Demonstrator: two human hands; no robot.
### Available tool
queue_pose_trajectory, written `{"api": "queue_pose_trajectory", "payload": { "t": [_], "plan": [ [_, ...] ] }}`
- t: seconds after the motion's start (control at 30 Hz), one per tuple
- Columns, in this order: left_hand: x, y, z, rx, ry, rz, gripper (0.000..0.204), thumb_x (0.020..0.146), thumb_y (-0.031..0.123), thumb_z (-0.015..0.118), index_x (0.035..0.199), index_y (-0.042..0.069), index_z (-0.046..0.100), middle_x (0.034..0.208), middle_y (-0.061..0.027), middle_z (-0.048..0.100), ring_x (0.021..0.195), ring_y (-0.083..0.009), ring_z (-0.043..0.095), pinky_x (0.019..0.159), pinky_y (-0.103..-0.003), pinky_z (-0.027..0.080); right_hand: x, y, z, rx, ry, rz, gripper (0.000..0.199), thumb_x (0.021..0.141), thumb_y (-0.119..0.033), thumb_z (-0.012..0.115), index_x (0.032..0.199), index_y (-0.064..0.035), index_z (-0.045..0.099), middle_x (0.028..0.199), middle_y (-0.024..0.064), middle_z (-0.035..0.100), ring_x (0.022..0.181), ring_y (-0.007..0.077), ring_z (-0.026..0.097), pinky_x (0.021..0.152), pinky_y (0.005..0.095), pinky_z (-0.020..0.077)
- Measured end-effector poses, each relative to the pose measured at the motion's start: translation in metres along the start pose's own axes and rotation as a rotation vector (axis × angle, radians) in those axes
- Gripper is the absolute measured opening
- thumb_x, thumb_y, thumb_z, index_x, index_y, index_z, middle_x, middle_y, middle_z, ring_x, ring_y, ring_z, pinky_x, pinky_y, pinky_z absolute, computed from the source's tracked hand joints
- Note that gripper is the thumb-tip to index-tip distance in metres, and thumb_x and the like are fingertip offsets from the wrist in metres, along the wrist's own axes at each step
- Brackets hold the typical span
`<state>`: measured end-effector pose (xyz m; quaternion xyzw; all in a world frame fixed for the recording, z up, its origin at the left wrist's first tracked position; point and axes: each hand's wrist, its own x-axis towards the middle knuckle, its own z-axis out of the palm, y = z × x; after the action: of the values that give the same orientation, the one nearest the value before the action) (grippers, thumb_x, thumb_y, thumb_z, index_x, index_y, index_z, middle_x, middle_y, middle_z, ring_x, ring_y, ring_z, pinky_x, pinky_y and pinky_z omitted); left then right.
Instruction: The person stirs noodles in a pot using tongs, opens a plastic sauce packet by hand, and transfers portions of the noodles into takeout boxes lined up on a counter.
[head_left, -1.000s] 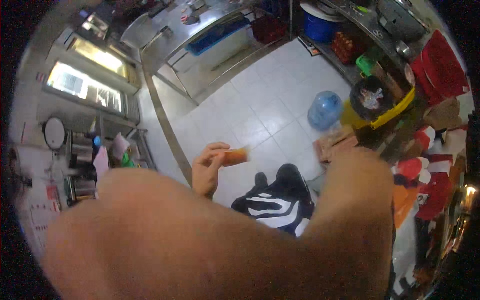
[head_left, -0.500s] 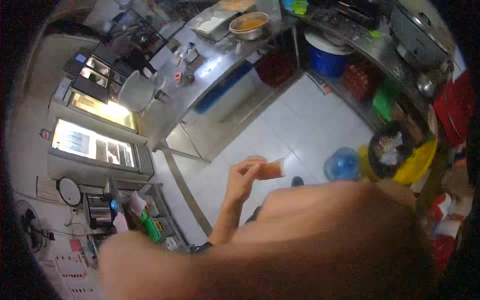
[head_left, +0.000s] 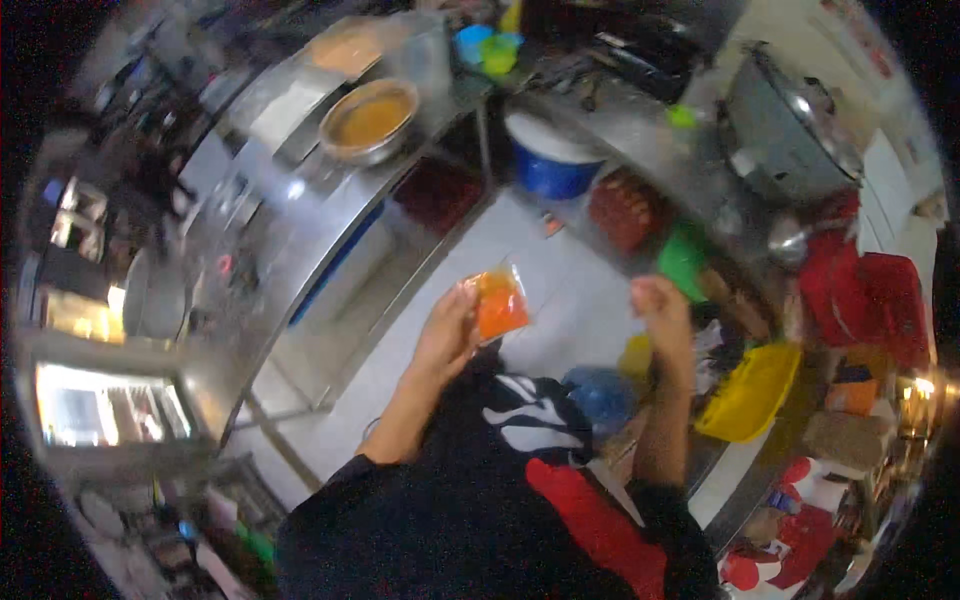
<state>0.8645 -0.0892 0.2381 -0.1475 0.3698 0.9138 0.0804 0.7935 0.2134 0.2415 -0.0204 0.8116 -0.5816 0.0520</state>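
Note:
A small clear plastic packet (head_left: 500, 305) with bright orange contents is pinched between the thumb and fingers of my left hand (head_left: 447, 325), in front of my chest. Its clear upper end sticks up past the orange part. My right hand (head_left: 660, 302) is raised off to the right, well apart from the packet. Its fingers are curled together and somewhat blurred; whatever they hold, if anything, I cannot make out. Below both hands lies the pale tiled floor (head_left: 570, 265).
At the far left, a steel counter (head_left: 270, 215) carries a metal bowl (head_left: 368, 120) of orange-brown food. A blue tub (head_left: 555, 175) and a red crate (head_left: 628, 208) sit under the right counter. Nearer on the right are a yellow basin (head_left: 750, 392) and a large steel pot (head_left: 795, 125).
The large blurred arm across the lower view has swung away, and my right hand now shows at right. The packet has turned more upright. The whole view has shifted toward the right.

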Motion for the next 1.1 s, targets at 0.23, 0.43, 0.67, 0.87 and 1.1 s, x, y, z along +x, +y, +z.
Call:
{"api": "queue_pose_trajectory", "payload": {
  "t": [0.23,0.43,0.67,0.87,1.1],
  "plan": [
    [0.163,0.028,0.079,0.513,-0.186,0.067,0.027,0.088,0.01,0.06,0.113,0.001,0.054,0.092,-0.0028,0.06,0.082,-0.0086,0.056,0.076,-0.024,0.047,0.125,0.133,-0.097,-0.388,0.383,0.261,0.019,0.08,-0.024,0.066,0.091,-0.0087,0.067,0.083,0.0104,0.068,0.073,0.0222,0.065,0.065,0.033,0.0521],
    [0.277,-0.041,0.146,0.589,-0.169,-0.013,0.027,0.09,0.014,0.06,0.112,0.0,0.056,0.092,-0.0007,0.06,0.08,-0.0079,0.056,0.072,-0.024,0.048,0.243,0.341,-0.236,-0.184,0.662,0.171,0.02,0.083,-0.022,0.06,0.086,-0.0032,0.065,0.087,0.016,0.066,0.075,0.0266,0.065,0.065,0.0359,0.0535],
    [0.35,-0.103,0.242,0.526,-0.153,-0.093,0.029,0.092,0.016,0.056,0.116,0.0,0.055,0.107,-0.0054,0.06,0.099,-0.012,0.057,0.083,-0.029,0.049,0.343,0.271,-0.24,-1.031,0.302,0.415,0.018,0.083,-0.015,0.06,0.09,0.0013,0.062,0.09,0.0163,0.066,0.081,0.0235,0.065,0.067,0.0349,0.0529],
    [0.415,-0.125,0.314,0.77,-0.271,-0.054,0.024,0.09,0.019,0.06,0.107,0.002,0.06,0.094,-0.0021,0.061,0.082,-0.0091,0.056,0.073,-0.023,0.047,0.285,0.264,-0.291,-0.282,0.14,0.574,0.039,0.081,-0.027,0.066,0.109,-0.0012,0.057,0.1,0.0135,0.064,0.09,0.023,0.063,0.077,0.0358,0.0502],
    [0.476,-0.155,0.377,0.919,-0.767,-0.322,0.016,0.088,0.019,0.063,0.096,0.006,0.062,0.084,0.0023,0.06,0.081,-0.007,0.056,0.072,-0.024,0.047,0.144,0.226,-0.259,-0.258,0.231,0.348,0.068,0.077,-0.037,0.071,0.133,-0.0094,0.045,0.124,0.0167,0.053,0.108,0.0305,0.055,0.091,0.0405,0.043]
  ]
}}
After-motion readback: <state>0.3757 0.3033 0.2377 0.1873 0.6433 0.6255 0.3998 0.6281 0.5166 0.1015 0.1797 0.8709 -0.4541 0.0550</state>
